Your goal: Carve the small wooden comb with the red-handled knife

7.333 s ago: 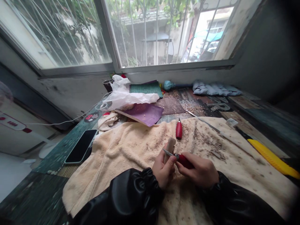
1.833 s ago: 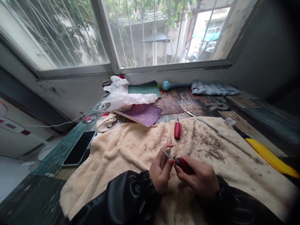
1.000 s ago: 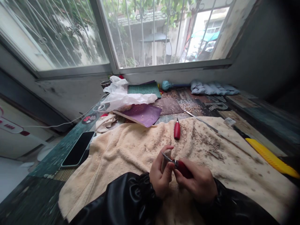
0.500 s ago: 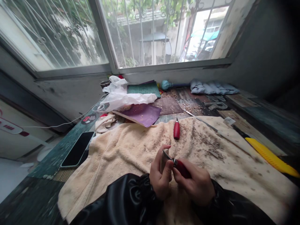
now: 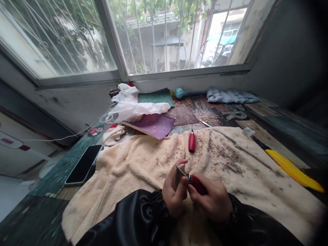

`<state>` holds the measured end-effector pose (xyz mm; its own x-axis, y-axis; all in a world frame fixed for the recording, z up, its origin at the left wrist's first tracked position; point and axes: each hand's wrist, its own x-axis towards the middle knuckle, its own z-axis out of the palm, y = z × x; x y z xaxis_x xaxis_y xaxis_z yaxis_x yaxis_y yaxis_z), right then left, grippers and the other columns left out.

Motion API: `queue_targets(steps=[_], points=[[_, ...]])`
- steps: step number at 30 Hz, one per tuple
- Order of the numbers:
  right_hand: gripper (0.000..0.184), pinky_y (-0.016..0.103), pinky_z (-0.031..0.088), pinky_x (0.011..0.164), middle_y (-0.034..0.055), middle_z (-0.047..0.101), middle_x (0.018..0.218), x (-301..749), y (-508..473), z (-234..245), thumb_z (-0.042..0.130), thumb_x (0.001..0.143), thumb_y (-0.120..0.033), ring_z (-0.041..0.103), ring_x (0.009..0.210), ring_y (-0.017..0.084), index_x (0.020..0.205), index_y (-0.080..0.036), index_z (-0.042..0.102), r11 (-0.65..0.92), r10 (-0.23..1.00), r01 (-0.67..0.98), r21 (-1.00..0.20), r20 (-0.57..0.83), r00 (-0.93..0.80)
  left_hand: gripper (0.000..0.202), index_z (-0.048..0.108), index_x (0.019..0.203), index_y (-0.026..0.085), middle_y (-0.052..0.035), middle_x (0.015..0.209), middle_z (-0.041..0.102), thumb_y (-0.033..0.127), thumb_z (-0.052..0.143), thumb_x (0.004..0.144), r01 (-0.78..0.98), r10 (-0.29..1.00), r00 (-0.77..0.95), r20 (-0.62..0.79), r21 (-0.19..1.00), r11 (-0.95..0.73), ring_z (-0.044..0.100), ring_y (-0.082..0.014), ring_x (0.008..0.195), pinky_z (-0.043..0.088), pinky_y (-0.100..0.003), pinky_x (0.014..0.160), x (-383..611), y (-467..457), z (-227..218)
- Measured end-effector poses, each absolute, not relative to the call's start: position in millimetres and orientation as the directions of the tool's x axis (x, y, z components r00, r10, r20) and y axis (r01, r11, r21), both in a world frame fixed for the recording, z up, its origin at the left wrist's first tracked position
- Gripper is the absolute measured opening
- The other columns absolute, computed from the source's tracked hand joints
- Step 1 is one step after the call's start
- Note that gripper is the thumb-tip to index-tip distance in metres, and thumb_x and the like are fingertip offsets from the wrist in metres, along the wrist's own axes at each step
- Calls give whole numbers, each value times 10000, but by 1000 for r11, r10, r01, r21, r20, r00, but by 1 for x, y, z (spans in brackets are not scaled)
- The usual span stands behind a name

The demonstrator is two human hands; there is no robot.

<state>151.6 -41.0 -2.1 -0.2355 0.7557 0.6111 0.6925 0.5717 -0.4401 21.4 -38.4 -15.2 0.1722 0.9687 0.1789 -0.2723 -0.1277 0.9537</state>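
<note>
My left hand [image 5: 175,193] is closed round a small pale wooden piece [image 5: 177,173], held upright over a cream towel [image 5: 143,160]. My right hand [image 5: 211,200] grips a red-handled carving knife [image 5: 195,181]; its short blade rests against the top of the wood, under my left thumb. Both forearms wear shiny black sleeves. A second red-handled tool [image 5: 192,142] lies on the towel just beyond my hands.
Wood shavings litter the towel. A black phone [image 5: 83,164] lies at the left, a yellow toothed tool [image 5: 294,171] at the right. Farther back are a purple sheet [image 5: 156,124], a white plastic bag [image 5: 135,107], a green mat [image 5: 156,98] and grey cloth [image 5: 230,96] under the barred window.
My hands stay together on the towel; the blade has worked a little along the wood's top. The camera has shifted slightly.
</note>
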Motion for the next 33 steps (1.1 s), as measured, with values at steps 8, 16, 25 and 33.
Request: queue_targets(steps=[8, 16, 25, 33], points=[[225, 147, 361, 417, -45, 500, 482, 153, -45, 4, 503, 785, -339, 447, 393, 50, 619, -189, 524, 568, 782, 673, -475, 566, -260, 628, 359, 1308, 124, -23, 758, 442, 499, 442, 812, -124, 923, 206, 325, 944, -305, 405, -120, 636, 356, -275, 636, 12, -33, -14], [205, 158, 372, 419, -33, 543, 504, 160, -43, 4, 492, 794, -342, 471, 407, 60, 676, -184, 548, 598, 771, 670, -440, 544, -331, 606, 383, 1231, 168, -28, 819, 409, 453, 569, 730, -315, 946, 238, 221, 939, -140, 380, -129, 697, 326, -243, 609, 12, -36, -2], [208, 168, 375, 427, -27, 557, 535, 159, -45, 4, 481, 807, -360, 490, 424, 66, 711, -181, 528, 598, 788, 634, -491, 507, -350, 531, 402, 1143, 183, 4, 749, 356, 443, 574, 714, -417, 916, 310, 255, 902, -110, 317, -104, 637, 273, -228, 566, 11, -40, -1], [228, 171, 341, 426, -48, 477, 487, 154, -51, 8, 475, 801, -368, 446, 408, 60, 671, -183, 503, 604, 791, 594, -531, 488, -369, 457, 467, 1043, 159, -3, 720, 391, 427, 589, 693, -336, 937, 257, 235, 931, -142, 347, -111, 641, 292, -238, 570, 11, -44, 1]])
